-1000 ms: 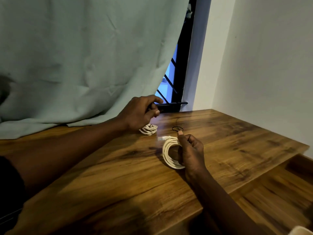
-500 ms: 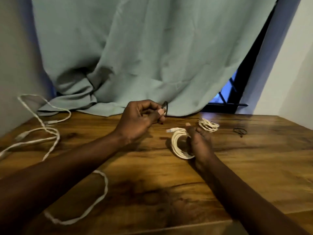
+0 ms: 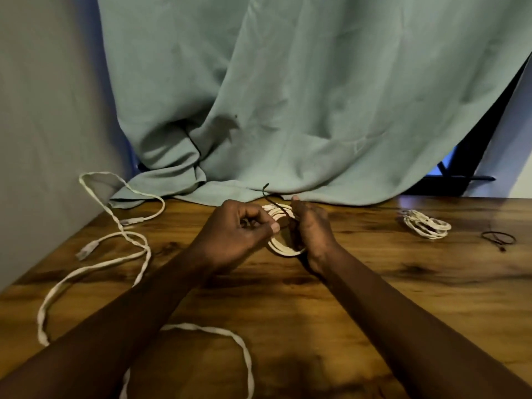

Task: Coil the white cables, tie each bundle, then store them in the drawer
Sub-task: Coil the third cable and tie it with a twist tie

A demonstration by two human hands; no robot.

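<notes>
Cable coil (image 3: 283, 250) gripped by left hand (image 3: 241, 234), right hand (image 3: 312, 228), black tie (image 3: 266, 194) across

There are 2 coiled cables (image 3: 283, 246) (image 3: 426, 226), 2 black ties (image 3: 268, 196) (image 3: 499, 237) and 2 hands (image 3: 239, 234) (image 3: 311, 228).

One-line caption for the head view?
Left hand pinches a black tie; right hand grips the coiled white cable.
</notes>
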